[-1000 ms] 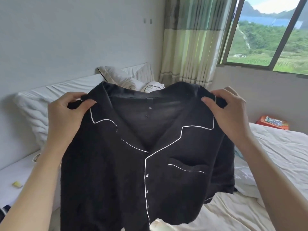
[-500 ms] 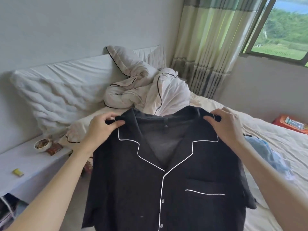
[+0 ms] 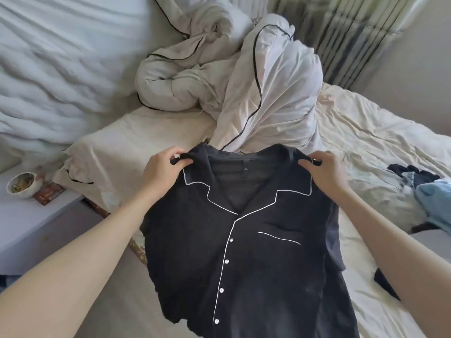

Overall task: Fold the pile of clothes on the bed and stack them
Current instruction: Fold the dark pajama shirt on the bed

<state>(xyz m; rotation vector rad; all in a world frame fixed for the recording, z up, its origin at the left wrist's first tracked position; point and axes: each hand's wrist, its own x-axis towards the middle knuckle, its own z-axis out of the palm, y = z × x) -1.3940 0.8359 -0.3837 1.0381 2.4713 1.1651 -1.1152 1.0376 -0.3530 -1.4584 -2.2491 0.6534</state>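
Shirt pinched at both shoulders — left hand and right hand level, fingers clamped on cloth; it hangs lengthwise toward the wearer, above the bed, unfolded clothes rightward.

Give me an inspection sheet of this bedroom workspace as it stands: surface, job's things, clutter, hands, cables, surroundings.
Surface: bed with a wrinkled cream sheet, unmade.
Job's things: black shirt with white piping, buttoned, held up by its shoulders, front facing the camera; unfolded blue and dark clothes heaped at the bed's right edge.
Clutter: bunched white duvet with black piping at the head of the bed; bowl and a small reddish packet on the side table.
Hands: left hand pinches one shoulder of the shirt, right hand the other.
Cables: nothing seen.
Surroundings: striped curtain at upper right; padded white headboard at left.
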